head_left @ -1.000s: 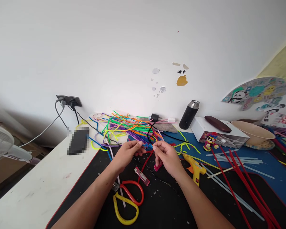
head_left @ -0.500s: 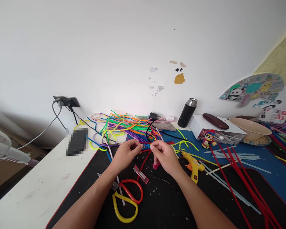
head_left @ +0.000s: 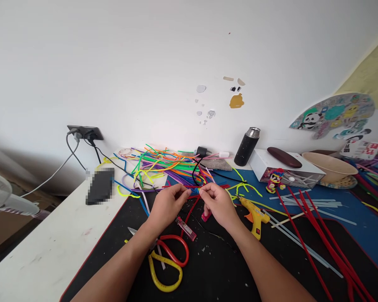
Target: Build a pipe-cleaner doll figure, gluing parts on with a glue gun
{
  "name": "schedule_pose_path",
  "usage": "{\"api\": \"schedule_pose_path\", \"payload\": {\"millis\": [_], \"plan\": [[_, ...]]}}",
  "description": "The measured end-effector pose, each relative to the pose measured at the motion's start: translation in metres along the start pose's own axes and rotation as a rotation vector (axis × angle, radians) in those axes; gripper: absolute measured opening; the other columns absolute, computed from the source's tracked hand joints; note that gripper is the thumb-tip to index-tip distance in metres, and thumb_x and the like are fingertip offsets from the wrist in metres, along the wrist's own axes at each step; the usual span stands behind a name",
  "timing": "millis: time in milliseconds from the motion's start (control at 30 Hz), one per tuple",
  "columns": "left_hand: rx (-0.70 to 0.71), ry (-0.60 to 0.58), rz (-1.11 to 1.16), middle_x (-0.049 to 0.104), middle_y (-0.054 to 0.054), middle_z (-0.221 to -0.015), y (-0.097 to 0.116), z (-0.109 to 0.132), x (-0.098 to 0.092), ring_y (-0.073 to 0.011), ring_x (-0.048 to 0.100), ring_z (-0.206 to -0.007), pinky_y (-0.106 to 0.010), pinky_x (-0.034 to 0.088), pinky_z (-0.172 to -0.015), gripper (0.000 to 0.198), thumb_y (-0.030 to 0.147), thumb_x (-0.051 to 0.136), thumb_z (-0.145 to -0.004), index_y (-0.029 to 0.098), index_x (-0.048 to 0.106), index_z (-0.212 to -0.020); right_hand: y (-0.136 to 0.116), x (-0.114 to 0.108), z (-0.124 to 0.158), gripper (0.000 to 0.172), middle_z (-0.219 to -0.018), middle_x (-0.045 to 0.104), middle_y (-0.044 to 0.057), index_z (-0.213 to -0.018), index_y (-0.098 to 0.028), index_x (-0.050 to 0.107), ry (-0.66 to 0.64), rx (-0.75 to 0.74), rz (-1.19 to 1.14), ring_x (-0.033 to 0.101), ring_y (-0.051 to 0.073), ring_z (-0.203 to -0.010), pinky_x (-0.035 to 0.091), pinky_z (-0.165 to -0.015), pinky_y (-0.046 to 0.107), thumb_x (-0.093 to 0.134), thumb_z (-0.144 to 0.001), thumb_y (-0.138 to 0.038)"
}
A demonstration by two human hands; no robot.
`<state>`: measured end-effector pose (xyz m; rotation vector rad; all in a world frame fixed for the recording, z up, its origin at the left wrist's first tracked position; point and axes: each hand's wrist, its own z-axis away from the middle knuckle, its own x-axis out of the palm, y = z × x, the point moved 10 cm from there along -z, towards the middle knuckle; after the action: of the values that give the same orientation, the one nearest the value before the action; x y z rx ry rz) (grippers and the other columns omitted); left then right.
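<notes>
— Two hands on this entry; what do they hold?
— Item one: a small blue coiled pipe cleaner (head_left: 194,191), beyond the yellow-and-red-handled scissors (head_left: 169,263), above the black mat (head_left: 208,272). The left hand (head_left: 166,206) pinches its left end, the right hand (head_left: 219,204) its right end.
— Finger state?
— Thumb and forefinger are pressed together on the coil on each side. The fingertips (head_left: 187,193) cover both ends, so only a short blue stretch shows between them. The other fingers are loosely curled, with nothing visible in them.
— Does the coil touch the mat?
— Cannot tell.
— Around it?
— Item two: a small pink object (head_left: 205,216), under the right hand, beyond and to the right of the scissors.
Item three: a red see-through lighter-shaped piece (head_left: 185,227), just beyond the scissors' handles.
Item four: a yellow hot-glue gun (head_left: 254,214), well to the right of the scissors.
Item five: a heap of many-coloured pipe cleaners (head_left: 164,165), far beyond the scissors, by the wall.
Item six: long red pipe cleaners (head_left: 315,247), far to the right of the scissors.
— Any change from a second ago?
— The hands have drawn closer together, and the blue stretch between the fingertips is shorter. The scissors, glue gun and pink object lie as before.
</notes>
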<state>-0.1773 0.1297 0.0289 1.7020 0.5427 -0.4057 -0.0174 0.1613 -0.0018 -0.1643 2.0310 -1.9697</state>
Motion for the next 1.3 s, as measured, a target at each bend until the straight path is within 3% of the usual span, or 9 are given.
{"api": "schedule_pose_path", "payload": {"millis": [167, 333, 633, 900, 1300], "plan": [[-0.116, -0.089, 0.423, 0.070, -0.004, -0.074, -0.018, -0.007, 0.007, -0.0189, 0.059, -0.068, -0.030, 0.045, -0.067, 0.048, 0.063, 0.056, -0.093, 0.020, 0.066, -0.075, -0.002, 0.001, -0.002, 0.032, -0.051, 0.051, -0.010, -0.090, -0.020, 0.061, -0.035, -0.004, -0.058, 0.057, 0.012, -0.036, 0.038, -0.040, 0.020, 0.065, -0.088, -0.052], [-0.218, -0.117, 0.604, 0.073, -0.005, -0.075, -0.030, -0.008, 0.010, -0.0175, 0.060, -0.066, -0.030, 0.045, -0.067, 0.048, 0.066, 0.065, -0.086, 0.018, 0.068, -0.082, 0.000, 0.002, -0.003, 0.035, -0.050, 0.056, -0.008, -0.095, -0.019, 0.064, -0.052, -0.004, -0.067, 0.056, 0.011, -0.036, 0.038, -0.040, 0.020, 0.064, -0.089, -0.054], [-0.206, -0.184, 0.612, 0.071, -0.004, -0.073, -0.026, -0.008, 0.012, -0.0162, 0.058, -0.065, -0.030, 0.043, -0.068, 0.041, 0.058, 0.075, -0.081, 0.018, 0.069, -0.074, -0.001, 0.003, -0.002, 0.036, -0.049, 0.056, -0.008, -0.094, -0.019, 0.064, -0.045, -0.003, -0.073, 0.056, 0.011, -0.036, 0.038, -0.039, 0.019, 0.065, -0.089, -0.054], [-0.245, -0.111, 0.667, 0.068, -0.002, -0.068, -0.031, -0.009, 0.006, -0.0146, 0.056, -0.063, -0.028, 0.045, -0.067, 0.043, 0.059, 0.081, -0.074, 0.018, 0.067, -0.071, 0.001, 0.002, -0.003, 0.042, -0.052, 0.057, -0.007, -0.097, -0.019, 0.066, -0.053, 0.012, -0.124, 0.056, 0.011, -0.037, 0.039, -0.038, 0.020, 0.066, -0.088, -0.059], [-0.205, -0.049, 0.594, 0.063, 0.000, -0.064, -0.030, -0.011, -0.001, -0.0148, 0.053, -0.061, -0.028, 0.043, -0.064, 0.041, 0.058, 0.078, -0.077, 0.020, 0.064, -0.069, -0.001, 0.003, -0.002, 0.042, -0.053, 0.057, -0.007, -0.095, -0.019, 0.065, -0.060, 0.031, -0.161, 0.056, 0.010, -0.038, 0.039, -0.039, 0.019, 0.067, -0.088, -0.060]]}}
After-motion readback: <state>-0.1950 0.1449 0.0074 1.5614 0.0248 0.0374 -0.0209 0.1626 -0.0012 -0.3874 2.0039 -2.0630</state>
